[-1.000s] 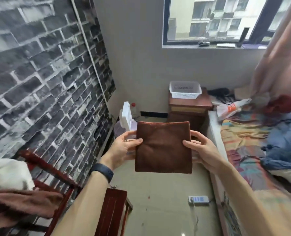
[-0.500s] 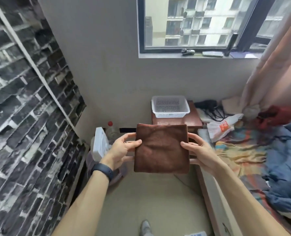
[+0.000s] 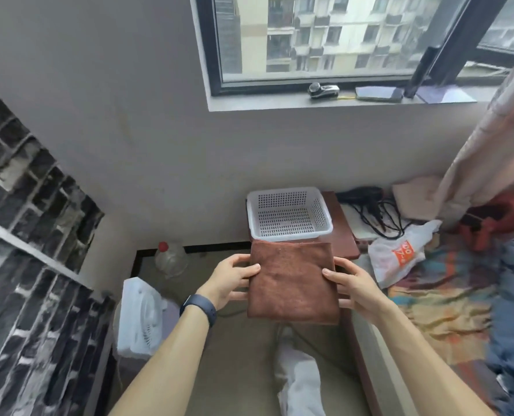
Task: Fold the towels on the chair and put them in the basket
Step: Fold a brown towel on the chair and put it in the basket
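Hands first: our left hand and right hand pinch opposite edges of the folded brown towel, thumbs on top, we judge to keep the folds flat. Just beyond waits the empty white basket on its nightstand, under the window.

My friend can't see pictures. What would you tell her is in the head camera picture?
Two bare hands, the left hand and the right hand, hold a folded brown towel by its side edges, just in front of an empty white plastic basket. The basket sits on a reddish wooden nightstand under a window, beside a messy bed.
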Action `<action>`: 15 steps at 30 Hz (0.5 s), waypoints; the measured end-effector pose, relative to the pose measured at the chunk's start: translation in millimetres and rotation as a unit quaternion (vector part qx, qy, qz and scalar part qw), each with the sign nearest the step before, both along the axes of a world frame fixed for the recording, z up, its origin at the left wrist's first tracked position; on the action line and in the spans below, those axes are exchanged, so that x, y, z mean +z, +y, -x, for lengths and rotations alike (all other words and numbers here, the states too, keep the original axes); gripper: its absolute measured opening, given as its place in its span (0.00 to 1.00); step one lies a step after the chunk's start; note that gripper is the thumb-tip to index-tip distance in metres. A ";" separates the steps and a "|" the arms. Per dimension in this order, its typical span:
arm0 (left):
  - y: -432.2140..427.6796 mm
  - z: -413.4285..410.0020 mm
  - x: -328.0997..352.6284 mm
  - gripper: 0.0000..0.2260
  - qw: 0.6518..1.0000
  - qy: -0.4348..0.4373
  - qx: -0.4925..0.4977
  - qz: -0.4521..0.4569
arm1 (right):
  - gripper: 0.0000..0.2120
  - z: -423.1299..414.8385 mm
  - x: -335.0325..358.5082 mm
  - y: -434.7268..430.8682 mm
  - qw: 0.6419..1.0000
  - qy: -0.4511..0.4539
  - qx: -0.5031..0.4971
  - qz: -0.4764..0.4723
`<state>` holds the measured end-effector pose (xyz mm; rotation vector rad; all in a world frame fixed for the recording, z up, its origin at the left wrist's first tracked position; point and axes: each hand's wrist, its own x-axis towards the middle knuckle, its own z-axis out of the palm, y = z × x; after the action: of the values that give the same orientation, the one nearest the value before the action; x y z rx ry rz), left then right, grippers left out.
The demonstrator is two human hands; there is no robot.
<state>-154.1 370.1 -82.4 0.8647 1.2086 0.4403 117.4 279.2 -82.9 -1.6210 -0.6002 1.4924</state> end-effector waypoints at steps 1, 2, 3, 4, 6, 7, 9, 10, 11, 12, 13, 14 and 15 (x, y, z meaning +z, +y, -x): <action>18.6 -8.0 -8.3 0.13 1.000 0.005 0.003 0.006 | 0.18 -7.9 -8.1 20.5 1.000 0.002 0.000 0.009; 37.7 -16.8 -18.5 0.13 1.000 0.011 0.009 0.012 | 0.17 -16.3 -17.3 42.0 1.000 0.005 0.001 0.018; 56.3 -26.0 -28.4 0.12 0.999 0.019 0.017 0.020 | 0.17 -24.7 -27.0 63.3 1.000 0.005 0.004 0.026; 74.1 -35.2 -37.8 0.12 0.999 0.030 0.026 0.028 | 0.16 -32.2 -35.7 84.2 0.999 0.005 0.007 0.035; 108.3 -53.5 -55.0 0.10 0.996 0.052 0.045 0.053 | 0.15 -46.8 -52.4 126.5 0.998 0.011 0.015 0.061; 124.5 -62.8 -63.7 0.10 0.994 0.064 0.052 0.069 | 0.15 -54.7 -60.5 146.6 0.997 0.011 0.019 0.076; 155.3 -81.1 -79.3 0.10 0.989 0.087 0.066 0.097 | 0.15 -69.6 -75.0 183.2 0.995 0.010 0.020 0.102; 171.7 -89.6 -87.8 0.10 0.987 0.097 0.073 0.107 | 0.15 -76.8 -82.5 201.7 0.993 0.013 0.019 0.112; 188.1 -97.7 -96.5 0.11 0.984 0.105 0.080 0.116 | 0.14 -83.5 -90.9 219.6 0.992 0.014 0.016 0.124; 203.4 -106.0 -103.1 0.12 0.982 0.115 0.083 0.123 | 0.14 -89.3 -99.7 237.1 0.991 0.010 0.015 0.133; 218.2 -114.0 -110.2 0.12 0.980 0.124 0.087 0.127 | 0.13 -94.8 -108.9 253.8 0.990 0.004 0.014 0.140; 232.6 -121.8 -116.6 0.12 0.978 0.130 0.094 0.131 | 0.13 -99.6 -118.4 269.7 0.990 -0.004 0.013 0.144; 246.0 -128.8 -123.6 0.14 0.977 0.130 0.101 0.134 | 0.13 -104.0 -129.0 284.6 0.989 -0.014 0.012 0.145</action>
<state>-25.3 616.1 -206.0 0.5809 1.5666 0.3236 221.4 563.8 -212.0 -1.8630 -0.4322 1.6365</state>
